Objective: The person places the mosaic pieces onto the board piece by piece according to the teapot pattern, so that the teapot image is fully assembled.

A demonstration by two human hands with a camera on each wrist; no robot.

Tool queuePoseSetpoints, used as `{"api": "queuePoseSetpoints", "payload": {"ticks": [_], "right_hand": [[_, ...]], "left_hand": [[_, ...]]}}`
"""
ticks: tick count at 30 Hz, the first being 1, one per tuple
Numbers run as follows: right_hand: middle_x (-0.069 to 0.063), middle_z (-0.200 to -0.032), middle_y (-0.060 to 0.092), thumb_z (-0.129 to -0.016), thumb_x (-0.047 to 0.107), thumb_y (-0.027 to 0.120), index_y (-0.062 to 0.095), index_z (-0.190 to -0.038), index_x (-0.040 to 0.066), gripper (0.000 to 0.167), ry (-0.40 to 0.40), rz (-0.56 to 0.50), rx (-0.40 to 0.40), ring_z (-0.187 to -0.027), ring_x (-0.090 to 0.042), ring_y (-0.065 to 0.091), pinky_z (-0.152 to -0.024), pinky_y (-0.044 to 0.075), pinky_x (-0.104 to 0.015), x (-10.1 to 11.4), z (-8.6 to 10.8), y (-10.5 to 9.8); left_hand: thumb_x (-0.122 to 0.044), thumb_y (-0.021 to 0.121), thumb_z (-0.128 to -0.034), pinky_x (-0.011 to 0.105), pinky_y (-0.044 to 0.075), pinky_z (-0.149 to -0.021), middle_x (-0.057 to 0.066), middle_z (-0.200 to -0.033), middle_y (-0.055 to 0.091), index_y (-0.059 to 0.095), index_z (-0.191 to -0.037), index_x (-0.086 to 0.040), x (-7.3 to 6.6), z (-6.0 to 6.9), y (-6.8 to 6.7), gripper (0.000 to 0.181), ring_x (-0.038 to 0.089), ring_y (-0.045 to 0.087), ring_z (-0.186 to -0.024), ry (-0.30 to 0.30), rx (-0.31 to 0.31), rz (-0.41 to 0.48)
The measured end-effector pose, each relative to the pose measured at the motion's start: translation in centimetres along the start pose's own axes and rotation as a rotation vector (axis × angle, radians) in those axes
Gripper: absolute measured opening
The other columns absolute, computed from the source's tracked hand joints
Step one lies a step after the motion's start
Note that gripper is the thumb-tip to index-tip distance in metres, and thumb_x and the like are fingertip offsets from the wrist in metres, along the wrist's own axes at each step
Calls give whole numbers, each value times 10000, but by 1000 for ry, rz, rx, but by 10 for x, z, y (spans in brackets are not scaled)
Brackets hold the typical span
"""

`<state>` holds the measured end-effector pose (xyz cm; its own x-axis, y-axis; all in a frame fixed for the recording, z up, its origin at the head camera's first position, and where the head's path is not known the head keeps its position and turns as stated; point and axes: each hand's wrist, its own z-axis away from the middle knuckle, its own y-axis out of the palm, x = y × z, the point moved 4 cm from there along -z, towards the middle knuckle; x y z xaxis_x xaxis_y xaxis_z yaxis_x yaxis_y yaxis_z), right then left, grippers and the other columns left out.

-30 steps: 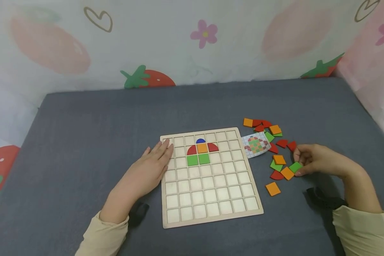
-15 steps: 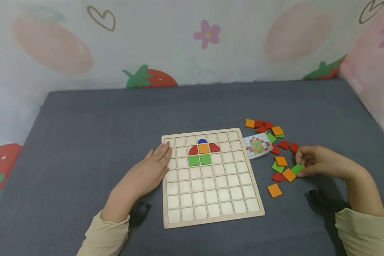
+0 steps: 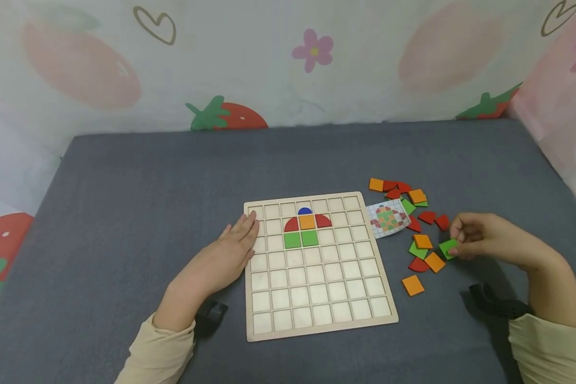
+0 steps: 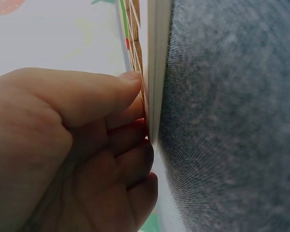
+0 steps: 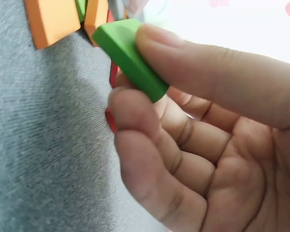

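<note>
A green tile [image 3: 447, 249], square, flat and plainly coloured, is well to the right of the board [image 3: 317, 274]; the right hand [image 3: 501, 242] pinches it between thumb and forefinger, the other fingers curled in; the tile sits tilted in that grip. The left hand [image 3: 225, 261] lies along the board's left edge, its fingers nearly straight; it holds nothing of its own and only touches the wood.

From the right wrist I can see what the head view hides: the tile's thick side, with the thumb flat on one face and the forefinger behind it; the left wrist shows the board edge-on, fingertips against it. Only the head view shows the whole grid; a blue half-round [image 3: 304, 211] is in the top row, an orange square [image 3: 307, 221] beneath it between two red quarter-rounds [image 3: 291, 224], with two green squares [image 3: 293, 240] below.

A patterned card [image 3: 388, 217] meets the board's right edge; loose pieces [image 3: 422, 241] lie just beyond it, between board and right hand, some overlapping; an orange piece [image 3: 413, 285] sits apart, nearer the board's near right corner. Grey cloth [image 3: 149, 186] stretches widely left of the board and behind it, up to the table's far edge.
</note>
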<state>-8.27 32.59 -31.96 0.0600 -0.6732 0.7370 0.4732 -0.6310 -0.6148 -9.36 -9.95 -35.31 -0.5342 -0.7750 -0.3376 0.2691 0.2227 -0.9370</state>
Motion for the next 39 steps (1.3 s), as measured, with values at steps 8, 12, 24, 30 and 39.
{"api": "queuePoseSetpoints", "payload": {"ticks": [8,12,24,30,39], "right_hand": [[-51,-760,599,-863,19,664,524,-910,31,148,-62,23,-103,-677,-161,603,-577,500,-278,14,-1,1],[-63,-793,607,-861,49,680,533,-922,24,162,-59,29,-167,-714,-172,641,-612,527,-273,26,-5,3],[-91,-835,595,-857,79,692,561,-941,15,168,-84,-7,-184,-704,-180,603,-613,523,-285,66,-29,19],[-119,-865,602,-854,63,690,561,-954,-22,184,-61,-62,-136,-741,-157,621,-654,548,-302,86,-51,32],[-129,-801,639,-842,40,692,561,-931,-43,179,-13,-180,-49,-747,-287,665,-685,559,-365,104,-85,58]], "left_hand": [[-124,473,-990,468,214,-1110,207,-1528,196,305,-1428,87,2,-1,1,515,326,185,-1405,-13,19,13],[-127,465,-993,467,205,-1113,205,-1533,176,285,-1436,83,2,-1,2,522,325,166,-1409,-17,28,20],[-124,463,-992,467,215,-1110,221,-1524,194,300,-1425,97,1,-2,2,513,332,174,-1407,-13,27,18],[-124,485,-983,471,217,-1108,230,-1520,195,300,-1422,103,1,-2,2,528,337,177,-1405,-8,25,21],[-129,499,-979,477,215,-1107,234,-1522,184,287,-1426,105,1,-3,3,547,341,174,-1404,-12,32,26]]}}
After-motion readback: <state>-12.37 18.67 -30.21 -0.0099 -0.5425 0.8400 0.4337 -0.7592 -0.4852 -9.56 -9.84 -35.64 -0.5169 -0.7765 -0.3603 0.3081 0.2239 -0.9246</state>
